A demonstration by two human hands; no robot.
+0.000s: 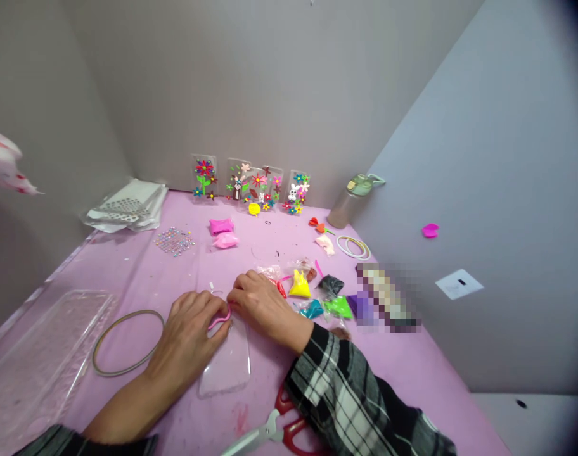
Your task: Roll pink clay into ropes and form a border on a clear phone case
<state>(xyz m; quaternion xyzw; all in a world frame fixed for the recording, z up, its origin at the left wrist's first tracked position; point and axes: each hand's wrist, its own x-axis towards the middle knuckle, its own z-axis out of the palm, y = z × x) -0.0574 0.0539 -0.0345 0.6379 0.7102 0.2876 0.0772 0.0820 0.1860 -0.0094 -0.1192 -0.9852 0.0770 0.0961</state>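
Note:
My left hand point(189, 335) and my right hand point(263, 303) meet over the top end of a clear phone case point(229, 364) lying on the pink table. Between their fingertips runs a thin pink clay strip point(218, 321), pinched by both hands. Both hands have their fingers curled closed. Just right of my right hand lie several small bags of coloured clay: yellow point(299, 285), black point(330, 285), teal point(312, 309), green point(338, 307) and purple point(360, 305).
Red-handled scissors point(282, 425) lie at the near edge. A wire hoop point(127, 342) and a clear plastic tray point(42, 354) are at left. Decorated cases point(251, 183) lean on the back wall, with pink clay lumps point(222, 232), a gem sheet point(175, 240), a bottle point(350, 199) and rings point(353, 247).

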